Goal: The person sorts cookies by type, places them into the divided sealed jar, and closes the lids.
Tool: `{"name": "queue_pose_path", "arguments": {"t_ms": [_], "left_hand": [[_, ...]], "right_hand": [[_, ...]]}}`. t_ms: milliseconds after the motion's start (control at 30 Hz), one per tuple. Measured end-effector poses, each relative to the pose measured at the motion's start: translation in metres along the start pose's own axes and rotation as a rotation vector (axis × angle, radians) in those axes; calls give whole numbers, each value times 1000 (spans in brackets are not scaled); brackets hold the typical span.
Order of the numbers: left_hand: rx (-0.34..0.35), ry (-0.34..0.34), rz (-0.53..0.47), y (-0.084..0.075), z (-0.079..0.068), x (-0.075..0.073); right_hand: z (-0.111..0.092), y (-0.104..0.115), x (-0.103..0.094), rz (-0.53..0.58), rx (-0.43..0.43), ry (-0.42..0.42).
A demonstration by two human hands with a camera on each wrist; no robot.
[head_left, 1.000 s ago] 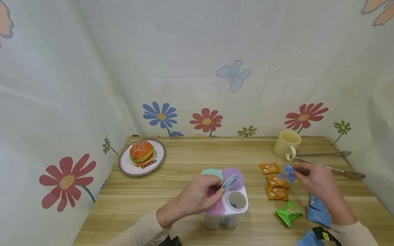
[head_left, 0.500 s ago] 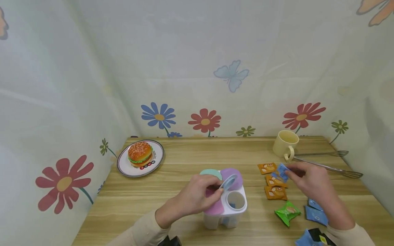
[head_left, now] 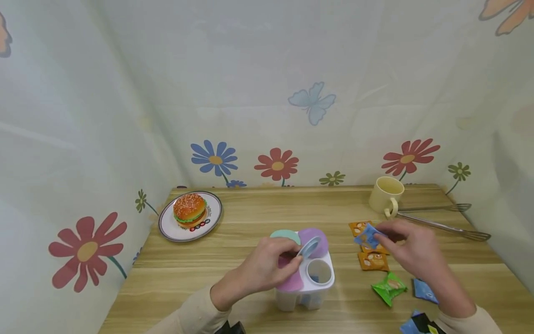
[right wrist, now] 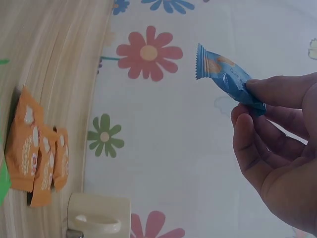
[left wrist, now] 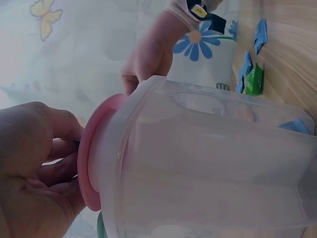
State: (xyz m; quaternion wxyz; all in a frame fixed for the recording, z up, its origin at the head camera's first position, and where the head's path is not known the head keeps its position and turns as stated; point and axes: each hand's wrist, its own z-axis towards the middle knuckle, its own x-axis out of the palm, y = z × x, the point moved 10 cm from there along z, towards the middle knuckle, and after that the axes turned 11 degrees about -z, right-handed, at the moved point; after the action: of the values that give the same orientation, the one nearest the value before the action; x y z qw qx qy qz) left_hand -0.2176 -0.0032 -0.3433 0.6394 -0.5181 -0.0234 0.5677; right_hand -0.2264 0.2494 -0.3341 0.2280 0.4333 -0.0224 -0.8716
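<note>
Taking the white container (head_left: 286, 301) on the counter (head_left: 250, 208) as landmark, the left hand (head_left: 264, 264) is over its top, fingers pinching a raised light-blue lid (head_left: 309, 248) beside the uncovered round opening (head_left: 308, 274), where a bit of blue shows inside. Right of the container, the right hand (head_left: 417, 246) pinches a blue packet (head_left: 367, 236) between thumb and fingers, in the air, overlapping the orange packets (head_left: 373, 262) in the head view. Also to the container's right lie a green packet (head_left: 390, 288) and more blue packets (head_left: 424, 291); farther off, behind and to its right, are a yellow mug (head_left: 387, 197) and two whisks (head_left: 446, 227). Behind and left of it sits a burger (head_left: 189, 208) on a plate (head_left: 214, 218).
</note>
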Motion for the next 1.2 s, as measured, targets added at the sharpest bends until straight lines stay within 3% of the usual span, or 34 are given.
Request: {"name": "queue_pose_path", "arguments": {"t_ms": [900, 1200], "left_hand": [[50, -12, 21, -2, -1, 0], [68, -19, 33, -2, -1, -1]], "right_hand": [[3, 47, -1, 234, -72, 27], [3, 64, 2, 368, -114, 68]]}}
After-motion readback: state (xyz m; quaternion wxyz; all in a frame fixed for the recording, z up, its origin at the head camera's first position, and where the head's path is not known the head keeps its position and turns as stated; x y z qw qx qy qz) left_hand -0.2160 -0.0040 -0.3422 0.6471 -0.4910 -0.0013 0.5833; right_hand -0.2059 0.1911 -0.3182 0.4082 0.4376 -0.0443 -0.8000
